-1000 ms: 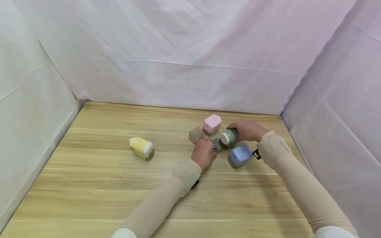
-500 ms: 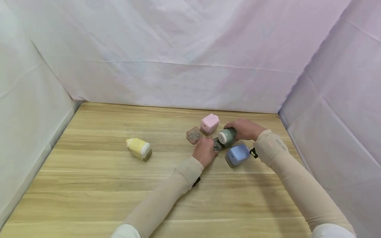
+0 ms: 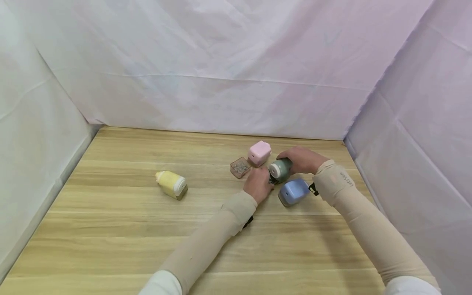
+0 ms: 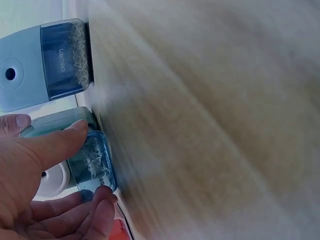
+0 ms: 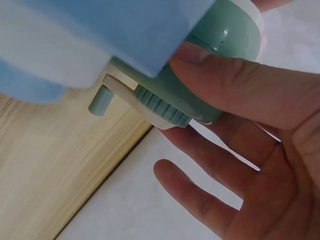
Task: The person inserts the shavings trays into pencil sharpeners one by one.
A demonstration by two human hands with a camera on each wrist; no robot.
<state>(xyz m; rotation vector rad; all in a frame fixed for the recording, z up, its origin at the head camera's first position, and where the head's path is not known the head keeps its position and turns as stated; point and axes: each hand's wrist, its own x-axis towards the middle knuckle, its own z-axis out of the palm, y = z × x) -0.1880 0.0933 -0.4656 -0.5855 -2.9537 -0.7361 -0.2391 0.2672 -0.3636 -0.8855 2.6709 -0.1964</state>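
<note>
My right hand [image 3: 304,159] grips a green pencil sharpener [image 3: 283,170] with a white round front, its thumb on the body in the right wrist view. The sharpener's crank handle [image 5: 102,100] sticks out at its rear. My left hand [image 3: 258,185] pinches a clear shavings drawer [image 4: 92,160] between thumb and fingers, right at the lower part of the green sharpener. Shavings show through the drawer's wall. In the head view the left hand and the sharpener mostly cover the drawer.
A blue pencil sharpener [image 3: 294,191] stands close in front of the green one. Behind are a pink sharpener [image 3: 259,153] and a separate clear drawer [image 3: 239,168] holding shavings. A yellow sharpener [image 3: 171,183] sits off to the left. Cloth walls [image 3: 221,102] border the wooden table [image 3: 121,229].
The left hand has moved slightly right and away from me with the drawer, closer to the green sharpener. Less of the drawer shows now. The right hand keeps its grip on the sharpener.
</note>
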